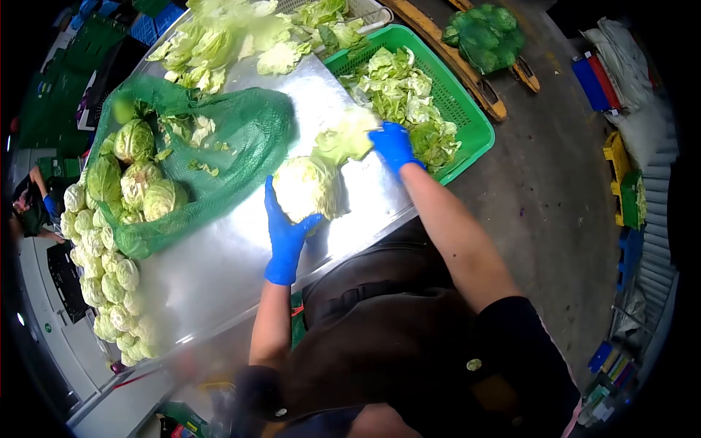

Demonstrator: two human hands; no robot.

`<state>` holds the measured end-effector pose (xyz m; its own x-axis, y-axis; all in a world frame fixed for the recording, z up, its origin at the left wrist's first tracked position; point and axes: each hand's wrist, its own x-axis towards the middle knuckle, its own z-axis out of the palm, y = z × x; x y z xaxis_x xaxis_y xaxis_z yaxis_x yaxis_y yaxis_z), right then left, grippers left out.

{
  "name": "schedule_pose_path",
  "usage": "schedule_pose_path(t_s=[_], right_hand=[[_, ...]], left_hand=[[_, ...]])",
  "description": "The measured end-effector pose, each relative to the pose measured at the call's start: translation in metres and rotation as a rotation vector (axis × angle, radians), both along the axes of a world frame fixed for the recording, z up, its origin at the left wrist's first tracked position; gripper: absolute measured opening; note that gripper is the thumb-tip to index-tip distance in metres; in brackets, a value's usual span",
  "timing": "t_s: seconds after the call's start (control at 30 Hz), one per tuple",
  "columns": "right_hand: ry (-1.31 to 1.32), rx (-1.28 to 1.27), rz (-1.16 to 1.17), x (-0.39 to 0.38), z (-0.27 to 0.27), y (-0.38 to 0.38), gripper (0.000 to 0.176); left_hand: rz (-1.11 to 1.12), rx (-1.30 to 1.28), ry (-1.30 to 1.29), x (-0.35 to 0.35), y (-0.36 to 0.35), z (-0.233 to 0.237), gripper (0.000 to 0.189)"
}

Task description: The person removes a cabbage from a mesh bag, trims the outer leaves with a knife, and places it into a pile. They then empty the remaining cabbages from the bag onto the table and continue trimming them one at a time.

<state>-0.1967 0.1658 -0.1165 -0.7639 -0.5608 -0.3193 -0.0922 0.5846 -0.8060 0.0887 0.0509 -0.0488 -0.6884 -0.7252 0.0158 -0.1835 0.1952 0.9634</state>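
Blue-gloved left fingers (271, 201) around 1 pale cabbage (307, 186)

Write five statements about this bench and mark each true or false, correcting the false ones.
1. The left hand touches a pale cabbage. True.
2. The right hand holds a knife. False: no knife shows there; its fingers are at a pale leaf.
3. Whole cabbages lie in the green mesh bag on the metal table. True.
4. The green crate stands to the person's left and is empty. False: it is on the right and contains loose leaves.
5. Both hands wear red gloves. False: the gloves are blue.
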Motion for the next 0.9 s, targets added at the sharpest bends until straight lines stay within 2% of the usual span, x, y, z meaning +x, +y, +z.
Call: schedule_pose_path(t_s=[0.03, 0.1, 0.13, 0.17, 0.2, 0.23, 0.27, 0.3, 0.37, 0.43, 0.5, 0.53, 0.57, 0.67, 0.7, 0.77, 0.83, 0.9], right_hand=[[-0.058, 0.001, -0.07, -0.008, -0.013, 0.01, 0.058], [0.208, -0.008, -0.053, 0.002, 0.015, 0.011, 0.068], [0.338, -0.011, -0.048, 0.011, 0.046, 0.015, 0.074], [0.331, 0.251, 0.106, 0.026, 0.104, 0.002, 0.087], [0.264, 0.075, 0.22, 0.04, 0.127, -0.005, 0.094], [0.249, -0.075, 0.326, 0.055, 0.134, -0.012, 0.087], [0.303, -0.074, 0.417, 0.068, 0.133, -0.015, 0.08], [0.354, -0.073, 0.507, 0.075, 0.131, -0.016, 0.073], [0.204, 0.005, 0.394, 0.066, 0.132, -0.012, 0.067], [0.129, 0.03, 0.275, 0.061, 0.13, -0.009, 0.065], [0.126, 0.01, 0.175, 0.066, 0.122, -0.003, 0.065], [0.135, -0.025, 0.151, 0.073, 0.124, 0.0, 0.063], [0.163, 0.003, 0.165, 0.078, 0.122, 0.002, 0.063], [0.289, 0.013, 0.236, 0.074, 0.116, 0.016, 0.068], [0.33, 0.023, 0.259, 0.072, 0.118, 0.018, 0.07], [0.415, 0.066, 0.356, 0.068, 0.128, 0.015, 0.071], [0.49, 0.146, 0.498, 0.068, 0.144, 0.012, 0.072], [0.588, 0.103, 0.531, 0.062, 0.132, 0.005, 0.064]], left_hand=[[-0.015, 0.056, 0.017, 0.002, 0.001, 0.0, 0.125], [-0.041, 0.17, 0.054, 0.003, 0.005, 0.009, 0.128], [-0.092, 0.101, 0.011, 0.0, 0.002, 0.017, 0.126], [-0.181, -0.052, -0.053, -0.005, -0.005, 0.02, 0.125], [-0.27, -0.209, -0.117, -0.011, -0.015, 0.021, 0.124], [-0.36, -0.369, -0.182, -0.016, -0.022, 0.026, 0.122], [-0.394, -0.336, -0.213, -0.026, -0.019, 0.047, 0.12], [-0.304, -0.317, -0.196, -0.025, -0.015, 0.047, 0.119], [-0.129, -0.286, -0.152, -0.026, -0.006, 0.046, 0.119], [0.075, -0.095, -0.139, -0.016, 0.012, 0.016, 0.112], [0.03, 0.108, 0.005, -0.034, 0.035, 0.022, 0.115], [0.056, -0.015, -0.054, -0.045, 0.039, 0.029, 0.12], [0.098, -0.052, -0.07, -0.053, 0.033, 0.017, 0.125], [-0.013, -0.121, -0.155, -0.068, 0.003, 0.033, 0.127], [-0.029, -0.073, -0.187, -0.071, -0.001, 0.042, 0.127], [-0.083, -0.007, -0.235, -0.074, -0.015, 0.041, 0.127], [-0.154, 0.016, -0.222, -0.08, -0.029, 0.021, 0.125], [-0.186, 0.047, -0.213, -0.088, -0.031, 0.021, 0.123]])
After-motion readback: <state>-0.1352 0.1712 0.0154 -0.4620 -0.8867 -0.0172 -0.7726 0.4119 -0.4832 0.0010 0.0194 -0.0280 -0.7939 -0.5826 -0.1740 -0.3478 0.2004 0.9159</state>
